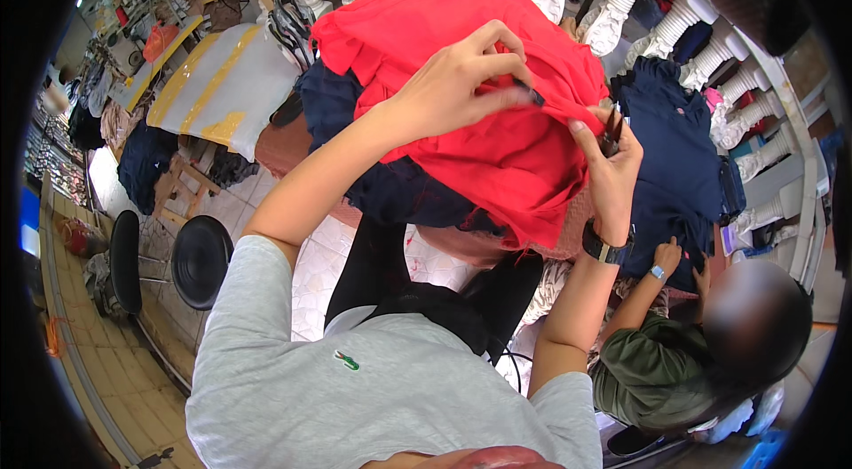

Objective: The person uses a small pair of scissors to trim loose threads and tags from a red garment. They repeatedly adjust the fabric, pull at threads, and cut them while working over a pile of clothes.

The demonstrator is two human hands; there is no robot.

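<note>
1. The left forearm reaches up from the lower left, and the left hand (453,83) lies on top of the red garment (470,114), its grip pinching a fold of the cloth near a small dark tag (530,94).
2. The right forearm rises straight, a dark wristwatch (606,249) on it; the right hand (612,163) has its grip closed on a small dark tool (611,134) at the garment's edge.
3. The red garment is crumpled and draped over a heap of navy clothes (390,176), held up before the person.
4. Another person's hand (666,256) rests on a navy garment (674,158) at right.
</note>
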